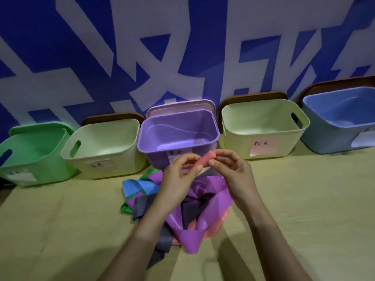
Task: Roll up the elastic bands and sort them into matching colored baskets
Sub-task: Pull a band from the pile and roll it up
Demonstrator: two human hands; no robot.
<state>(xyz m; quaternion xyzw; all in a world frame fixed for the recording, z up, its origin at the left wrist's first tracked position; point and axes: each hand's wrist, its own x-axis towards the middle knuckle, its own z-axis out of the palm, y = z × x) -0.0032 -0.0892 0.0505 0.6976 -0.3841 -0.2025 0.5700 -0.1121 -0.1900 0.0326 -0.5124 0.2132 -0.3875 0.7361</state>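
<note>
Pink roll (pixel 204 158) pinched between left hand (pixel 178 175) and right hand (pixel 231 171), above band pile (pixel 188 207), before purple basket (pixel 178 136).

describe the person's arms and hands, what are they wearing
Both are bare: the left hand and right hand wear no gloves, rings or watch, and no sleeves show on the forearms down to the frame's edge. Nails look short, unpainted.

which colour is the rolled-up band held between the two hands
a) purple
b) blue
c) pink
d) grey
c: the pink rolled band is pinched at its ends by the left hand and the right hand, while the purple, grey and blue bands lie loose in the pile of bands on the table.
</note>
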